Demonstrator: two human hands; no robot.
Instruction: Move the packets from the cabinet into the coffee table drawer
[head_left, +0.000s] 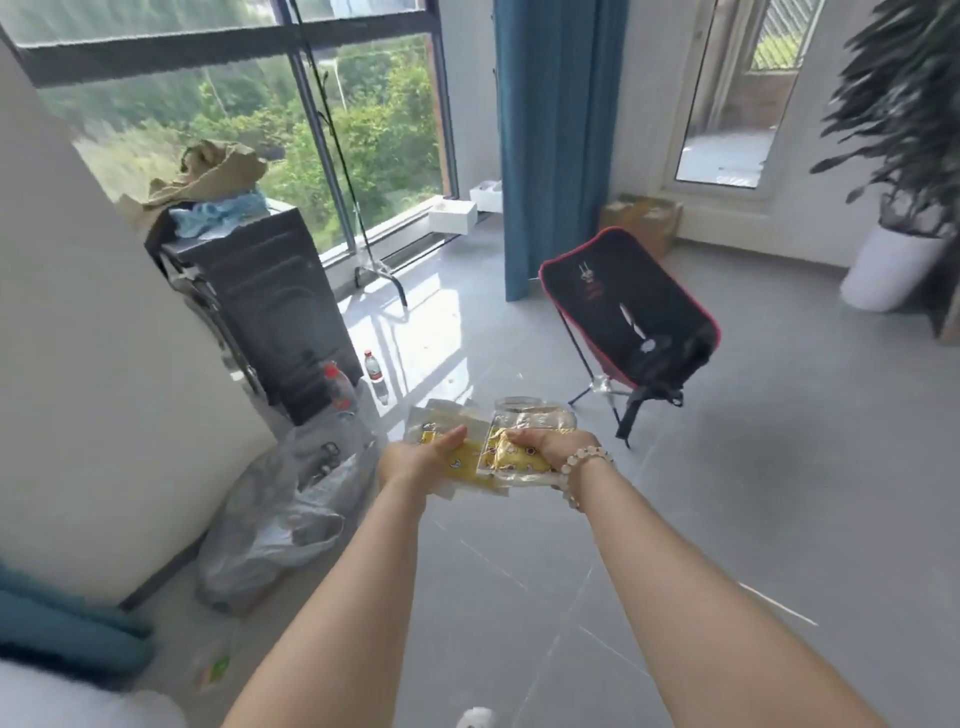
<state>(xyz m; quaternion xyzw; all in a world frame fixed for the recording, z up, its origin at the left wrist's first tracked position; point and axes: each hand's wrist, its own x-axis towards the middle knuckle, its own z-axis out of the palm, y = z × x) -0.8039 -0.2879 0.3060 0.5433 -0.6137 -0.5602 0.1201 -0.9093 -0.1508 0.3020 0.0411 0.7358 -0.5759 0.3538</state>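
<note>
Here we hold both arms stretched forward above the grey tiled floor, and each hand carries clear plastic packets with yellow printed contents. Our left hand lies on top of the left packets, its fingers curled down over them and gripping them; we count at least two overlapped packets there, but the exact number we cannot tell. Our right hand closes its fingers around the right packets; here also we see one yellow packet and one more transparent bag behind it, touching it. The two bundles touch each other in the middle. One bead bracelet sits on the right wrist.

Around us we count one black folding camp chair with red edge, standing to the right of the hands. Two plastic bottles with red caps stand on the floor: a bigger one and a smaller one, near each other beside one tall black box. On top of this box lies some brown paper and a blue crumpled thing. One grey plastic bag lies on the floor at the left, against the white wall. One blue curtain hangs beside the big window, and one potted plant in a white pot stands at the far right. Neither the cabinet nor the coffee table drawer shows in this view.
</note>
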